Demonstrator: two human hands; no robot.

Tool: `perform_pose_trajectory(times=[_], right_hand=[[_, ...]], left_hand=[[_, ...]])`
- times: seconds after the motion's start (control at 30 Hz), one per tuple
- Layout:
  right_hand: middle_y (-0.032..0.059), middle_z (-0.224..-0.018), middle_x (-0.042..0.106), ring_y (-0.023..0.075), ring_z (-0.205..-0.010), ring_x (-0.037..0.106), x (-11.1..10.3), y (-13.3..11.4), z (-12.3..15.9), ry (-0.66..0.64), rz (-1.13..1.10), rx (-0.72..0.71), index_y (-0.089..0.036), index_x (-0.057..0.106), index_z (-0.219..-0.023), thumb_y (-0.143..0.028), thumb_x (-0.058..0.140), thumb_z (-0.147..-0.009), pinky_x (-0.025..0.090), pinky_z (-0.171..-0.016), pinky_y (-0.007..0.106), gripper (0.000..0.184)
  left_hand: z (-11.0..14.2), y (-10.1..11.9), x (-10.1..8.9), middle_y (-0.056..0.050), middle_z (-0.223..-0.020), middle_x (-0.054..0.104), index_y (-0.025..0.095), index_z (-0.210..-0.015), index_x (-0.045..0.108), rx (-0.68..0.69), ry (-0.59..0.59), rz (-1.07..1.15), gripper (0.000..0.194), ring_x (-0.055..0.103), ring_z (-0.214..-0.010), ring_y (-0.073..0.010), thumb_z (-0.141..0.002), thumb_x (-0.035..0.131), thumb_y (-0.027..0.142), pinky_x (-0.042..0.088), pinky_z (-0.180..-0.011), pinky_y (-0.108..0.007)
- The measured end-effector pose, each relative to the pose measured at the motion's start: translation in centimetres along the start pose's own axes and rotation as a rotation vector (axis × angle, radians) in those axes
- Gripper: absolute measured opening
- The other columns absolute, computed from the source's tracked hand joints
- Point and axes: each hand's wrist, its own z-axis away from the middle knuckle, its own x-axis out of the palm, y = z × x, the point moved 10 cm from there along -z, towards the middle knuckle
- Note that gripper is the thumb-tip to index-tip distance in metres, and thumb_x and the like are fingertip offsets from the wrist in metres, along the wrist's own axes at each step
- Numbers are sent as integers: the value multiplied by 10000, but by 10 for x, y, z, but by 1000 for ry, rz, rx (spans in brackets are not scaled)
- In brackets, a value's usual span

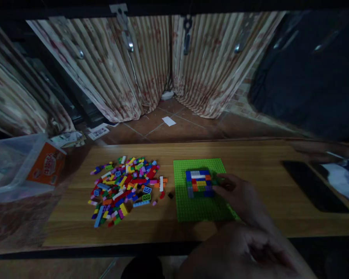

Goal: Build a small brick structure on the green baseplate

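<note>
A green baseplate point(192, 211) lies on the wooden table point(250, 155). A small build of blue, red, yellow, orange and white bricks point(198, 182) is stuck on it. My right hand point(240, 197) reaches in from the lower right, and its fingers are closed against the right side of the build. My left hand point(250, 254) hangs low and close to the camera, below the table's front edge. It is dark and smeared, and its fingers look curled. A loose pile of many-coloured bricks point(125, 188) lies left of the baseplate.
A clear plastic bag with an orange label point(46, 166) sits at the table's left end. A black flat object point(314, 186) and a white-blue item point(343, 176) lie at the right. Striped curtains point(151, 62) and a tiled floor point(174, 124) are behind the table.
</note>
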Motion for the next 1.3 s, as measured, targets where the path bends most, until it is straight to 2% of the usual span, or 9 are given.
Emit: perform_pose_trajectory(times=[0.2,0.37,0.53,0.7,0.83,0.93,1.07,1.3], right_hand=[[55,-790,711,194,-683,659,18,3,-4,-61,43,49,-144,650,-1129,-335,691,-713,500,-649,327,460],[56,-797,719,199,-680,663,24,4,-7,-74,65,37,-155,650,-1114,-374,686,-722,493,-644,335,451],[60,-781,720,217,-677,673,29,3,-8,-89,71,29,-152,652,-1113,-443,703,-705,497,-633,349,503],[68,-794,726,218,-681,679,28,2,-9,-90,49,5,-160,661,-1096,-447,716,-693,501,-629,348,498],[69,-790,727,222,-685,678,27,5,-10,-111,22,32,-151,660,-1102,-506,715,-682,501,-627,346,553],[73,-755,721,220,-680,674,24,5,-11,-103,11,43,-137,664,-1098,-525,632,-761,494,-617,339,515],[107,-823,735,219,-729,683,21,2,-12,-94,4,29,-118,680,-1066,-488,543,-840,500,-638,331,454],[92,-800,745,217,-704,691,22,8,-14,-109,0,81,-137,695,-1023,-464,666,-767,514,-626,328,416]], left_hand=[[-2,7,-10,-57,-852,713,148,-943,714,-23,85,-29,338,631,-781,-159,-706,751,387,444,-696,-264],[-8,9,-11,-34,-776,680,134,-903,685,53,67,2,217,593,-682,-106,-772,694,307,435,-659,-231],[-13,2,-14,-38,-774,681,129,-902,669,86,68,-15,215,624,-710,-122,-796,673,316,466,-687,-245],[-15,-1,-16,-37,-780,692,135,-902,675,61,89,-62,221,624,-707,-128,-792,672,326,478,-703,-263],[-16,1,-11,-31,-795,680,133,-911,670,82,63,23,226,632,-738,-129,-800,664,330,490,-753,-276],[-16,4,-9,-26,-798,675,137,-903,668,108,59,28,211,630,-755,-130,-812,650,326,491,-787,-288],[-17,7,-11,-26,-797,679,141,-864,662,144,83,2,172,629,-753,-134,-806,650,303,489,-793,-294],[-21,5,-10,-11,-763,656,144,-851,656,186,66,78,137,624,-744,-127,-822,624,274,496,-840,-313]])
